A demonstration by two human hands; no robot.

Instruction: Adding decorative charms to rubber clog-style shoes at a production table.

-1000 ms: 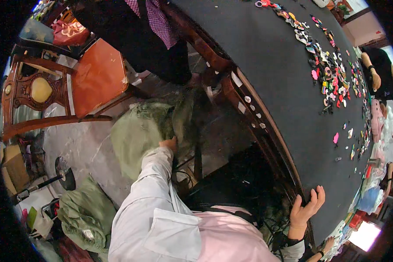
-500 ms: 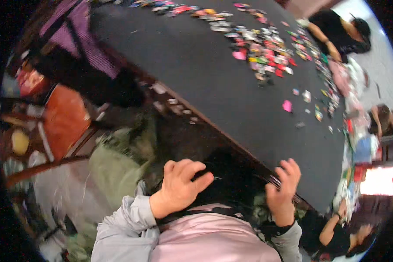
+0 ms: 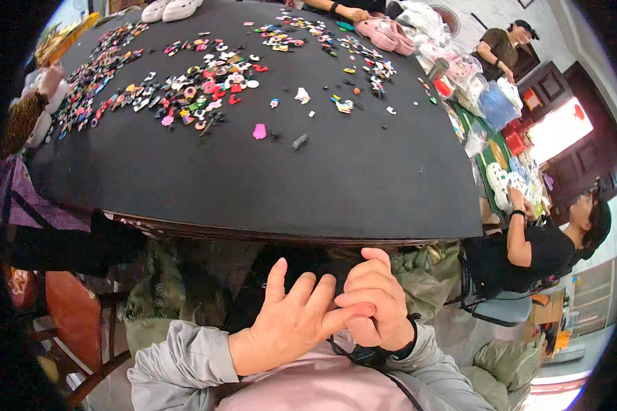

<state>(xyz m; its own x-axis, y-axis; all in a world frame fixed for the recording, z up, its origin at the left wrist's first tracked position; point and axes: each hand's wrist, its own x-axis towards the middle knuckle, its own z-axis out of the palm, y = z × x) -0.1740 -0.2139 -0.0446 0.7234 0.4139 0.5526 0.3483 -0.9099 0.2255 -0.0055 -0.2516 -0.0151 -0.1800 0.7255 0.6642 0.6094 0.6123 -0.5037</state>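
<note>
In front of my body, below the table's near edge, my two hands meet. My left hand (image 3: 288,322) shows its back, fingers apart and partly bent, with nothing in it; its thumb reaches to the right. Around that thumb my right hand (image 3: 380,305) is closed, its fingers curled. Beyond them, on the black tabletop (image 3: 288,185), lie many small colourful shoe charms (image 3: 199,89). Closest to my hands are a bright pink charm (image 3: 259,131) and a small dark grey piece (image 3: 300,142).
White clogs (image 3: 173,9) stand at the far side, pink clogs (image 3: 385,34) at the far right. A co-worker's hand (image 3: 352,14) rests near the pink pair. To the right, a seated person (image 3: 548,240) handles white clogs (image 3: 504,183). An orange-brown chair (image 3: 75,322) stands at lower left.
My view has swung round, so the table edge now runs level ahead of me. My hands were apart and open; they have come together, the right closing on the left thumb.
</note>
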